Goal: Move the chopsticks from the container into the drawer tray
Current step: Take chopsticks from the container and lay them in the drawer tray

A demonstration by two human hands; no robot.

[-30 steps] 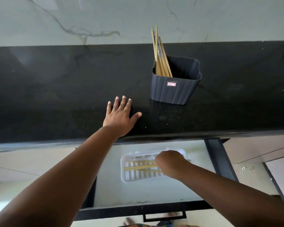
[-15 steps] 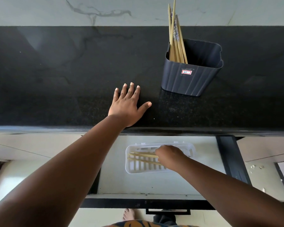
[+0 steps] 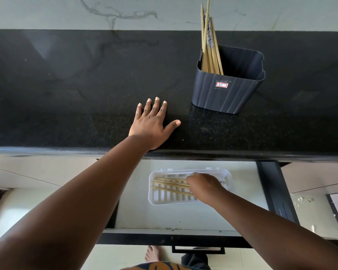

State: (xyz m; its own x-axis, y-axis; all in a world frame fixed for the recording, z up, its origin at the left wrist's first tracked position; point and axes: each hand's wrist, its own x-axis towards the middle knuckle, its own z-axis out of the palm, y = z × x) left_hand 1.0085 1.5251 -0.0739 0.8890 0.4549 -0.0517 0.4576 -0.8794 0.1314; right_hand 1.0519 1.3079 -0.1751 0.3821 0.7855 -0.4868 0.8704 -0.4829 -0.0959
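Note:
A dark grey ribbed container (image 3: 228,88) stands on the black counter (image 3: 66,94), with several wooden chopsticks (image 3: 210,45) leaning in its left corner. Below, in the open drawer, a white slotted tray (image 3: 164,199) holds several chopsticks (image 3: 170,185) lying lengthwise. My right hand (image 3: 205,187) is down in the tray, fingers curled over the right ends of those chopsticks. Flat on the counter's front part lies my left hand (image 3: 153,123), fingers spread, holding nothing, left of the container.
The drawer (image 3: 183,217) has a pale floor and a black front with a handle (image 3: 198,249). A black rail (image 3: 275,191) runs along the drawer's right side. A marble wall (image 3: 86,10) backs the counter. My bare foot (image 3: 152,254) shows on the floor below.
The camera view has shifted, so the container and the counter sit further right and lower. My right hand stays in the tray on the chopsticks; my left hand rests unmoved on the counter.

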